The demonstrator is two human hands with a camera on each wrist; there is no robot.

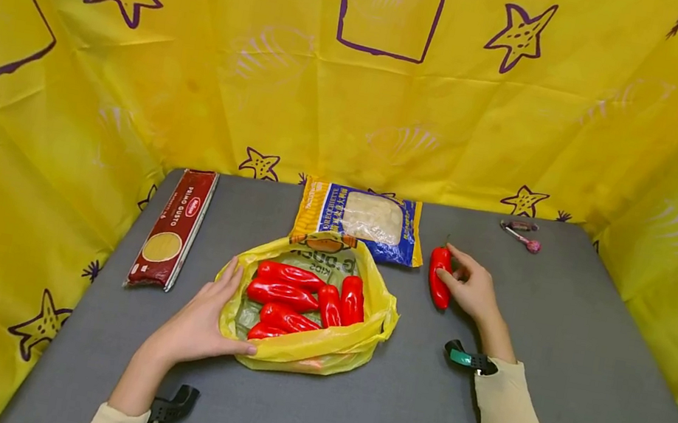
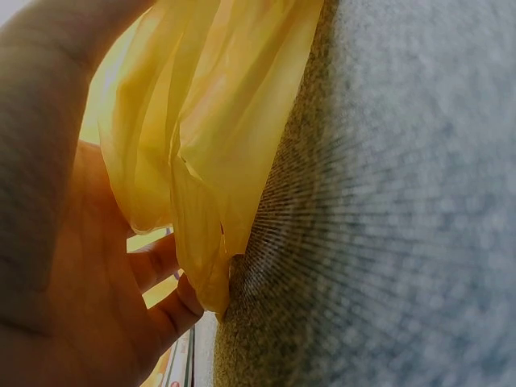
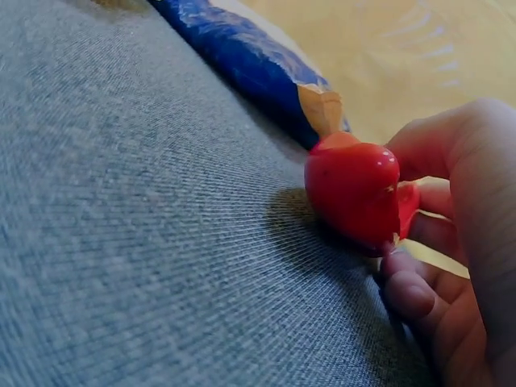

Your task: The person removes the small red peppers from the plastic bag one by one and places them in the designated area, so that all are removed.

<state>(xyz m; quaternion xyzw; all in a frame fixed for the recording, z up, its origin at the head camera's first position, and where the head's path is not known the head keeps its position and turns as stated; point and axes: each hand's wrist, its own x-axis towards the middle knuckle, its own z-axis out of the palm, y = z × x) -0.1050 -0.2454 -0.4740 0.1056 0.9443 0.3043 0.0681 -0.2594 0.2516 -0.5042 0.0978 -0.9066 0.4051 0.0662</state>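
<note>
A yellow plastic bag point(image 1: 314, 357) stands with its mouth wide, and several glossy red peppers point(image 1: 283, 296) lie inside. My left hand point(image 1: 196, 318) holds the bag at its left side, fingers along the left rim and thumb over the front edge. In the left wrist view the thin yellow film point(image 2: 234, 121) falls within the curve of that hand point(image 2: 105, 266). To the right of the bag, my right hand point(image 1: 473, 288) pinches one red pepper point(image 1: 439, 279) between thumb and fingers. The right wrist view has this pepper point(image 3: 351, 189) end-on, close over the grey cloth.
Behind the bag lies a blue and yellow pasta packet point(image 1: 371, 221), partly covered by the bag's rim. A long red pasta pack point(image 1: 174, 229) lies at the left. Two wrapped candies, one a pink lollipop point(image 1: 531, 245), lie far right. Yellow patterned curtain point(image 1: 355, 117) encloses the table point(image 1: 405, 417).
</note>
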